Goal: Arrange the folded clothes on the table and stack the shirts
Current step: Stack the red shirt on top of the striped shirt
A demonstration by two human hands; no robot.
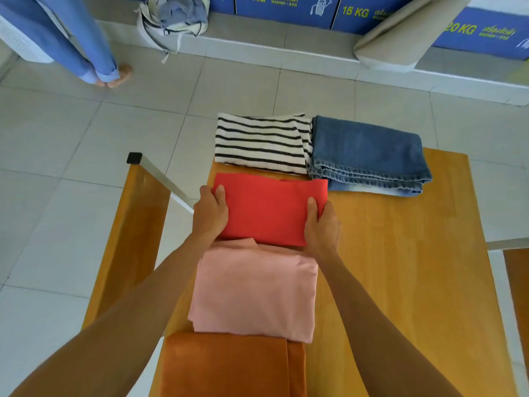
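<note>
From the head camera, I look down on the wooden table point(400, 267) with my folded clothes laid along its left side. My left hand point(210, 214) is clamped on the left edge of the red shirt point(269, 207), thumb on top and the fingers tucked out of sight underneath. My right hand point(320, 224) grips the shirt's right edge the same way, thumb pressed on the cloth. The two hands are apart, with the width of the folded shirt between them.

The red shirt sits near the middle of the table. At 6 o'clock from it lies the pink shirt point(254, 293), its far edge tucked just under the red one's near edge. Further toward 6 o'clock, the orange garment point(229, 368) lies folded, with the pink shirt's near edge overlapping it. At 12 o'clock from the red shirt is the striped shirt point(260, 141), white with dark stripes, overhanging the table's far edge; I cannot tell whether it touches the red one. At 2 o'clock are the folded jeans point(369, 156), just beside the striped shirt and touching it.

At 9 o'clock from the table stands a wooden bench point(134, 224) with a white metal leg. At 11 o'clock, well apart on the tiled floor point(86, 138), stands another person's legs point(86, 44) in blue trousers, and a bag point(174, 18) rests against the step at 12 o'clock.
</note>
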